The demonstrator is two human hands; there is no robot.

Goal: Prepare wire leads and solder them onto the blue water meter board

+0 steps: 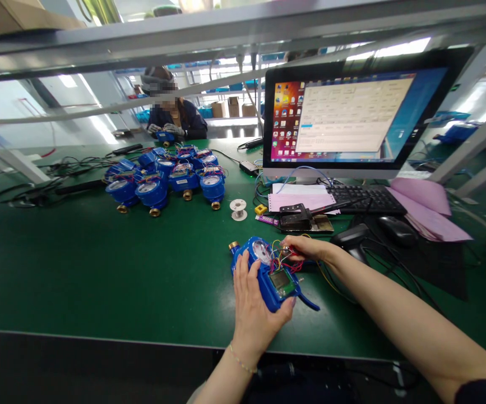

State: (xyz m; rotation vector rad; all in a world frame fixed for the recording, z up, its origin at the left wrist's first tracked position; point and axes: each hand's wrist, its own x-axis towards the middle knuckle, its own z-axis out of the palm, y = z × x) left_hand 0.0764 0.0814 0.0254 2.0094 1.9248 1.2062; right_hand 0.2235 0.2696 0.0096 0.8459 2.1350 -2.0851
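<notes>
Hands meet at a blue meter [271, 294] lying on the green counter [162, 275], not far in from its front edge; the left hand [254, 308] is spread half open over the casing, fingers across the top and thumb at the lower end, bracing it; the right hand [300, 248] is drawn into a pinch on thin coloured wires [277, 259] — which strands, I cannot tell. The meter tilts slantwise, a pale round dial toward one end beside a threaded brass fitting [234, 246]; the other end is open, baring a grey display on a green board, with a blue tail curling out.

Crowding the right forearm are a black scanner [351, 237], its cables and a mouse [396, 230]; just beyond the meter sit a white spool [238, 210], a small yellow block [261, 209] and a black tool tray [310, 220] overlapping printed sheets [299, 202]; behind them, a keyboard [366, 199], pink papers [423, 210] and a lit monitor [347, 115]. Similar meters [152, 191] cluster farther off to the left, tangled black cords [36, 193] beside them; past these a gloved co-worker [190, 120] holds another blue unit — a pale cable [112, 108] and metal beam [184, 40] cut across the view.
</notes>
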